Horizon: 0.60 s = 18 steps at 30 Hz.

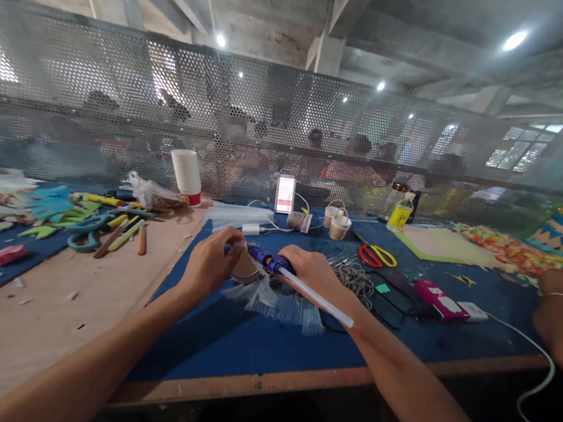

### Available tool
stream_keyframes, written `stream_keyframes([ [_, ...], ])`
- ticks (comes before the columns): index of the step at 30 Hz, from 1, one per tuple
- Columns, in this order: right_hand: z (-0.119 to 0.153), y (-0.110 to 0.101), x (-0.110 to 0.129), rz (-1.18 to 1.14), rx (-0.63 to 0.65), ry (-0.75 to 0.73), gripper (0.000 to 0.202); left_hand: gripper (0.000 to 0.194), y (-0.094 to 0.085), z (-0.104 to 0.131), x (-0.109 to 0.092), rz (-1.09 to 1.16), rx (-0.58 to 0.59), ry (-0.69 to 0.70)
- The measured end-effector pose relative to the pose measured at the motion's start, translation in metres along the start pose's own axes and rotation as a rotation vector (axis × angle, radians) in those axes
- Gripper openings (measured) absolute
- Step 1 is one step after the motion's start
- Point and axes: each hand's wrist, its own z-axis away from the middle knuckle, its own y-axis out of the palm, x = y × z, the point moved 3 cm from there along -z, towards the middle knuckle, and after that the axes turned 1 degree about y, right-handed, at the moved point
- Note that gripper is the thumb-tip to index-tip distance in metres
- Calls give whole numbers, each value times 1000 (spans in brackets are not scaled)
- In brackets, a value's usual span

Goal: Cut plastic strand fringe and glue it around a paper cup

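Observation:
A blue glue gun (pixel 270 261) with a long clear glue stick (pixel 320 299) sticking out of its back is gripped by my right hand (pixel 311 269). Its nozzle points left, towards my left hand (pixel 215 258). The fingers of my left hand are bent together at the edge of a round tan piece (pixel 246 269); what lies between the fingertips is too small to make out. Below the glue gun, translucent fringed material (pixel 284 308) spreads over the blue mat (pixel 197 343).
Right of my hands lie grey cord (pixel 354 282), red and yellow scissors (pixel 377 256) and a magenta device (pixel 439 301). Paper cups (pixel 185 173), scissors (pixel 89 231) and wooden-handled tools (pixel 142 240) are left. Another person's hand (pixel 561 301) is at the far right.

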Motion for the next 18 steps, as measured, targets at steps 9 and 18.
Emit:
stream_keyframes([
  [9,0,2,5,146,-7,-50,21,21,-4,-2,-4,24,13,-125],
  [18,0,0,7,221,6,-54,18,21,-3,-3,-1,58,16,-142],
])
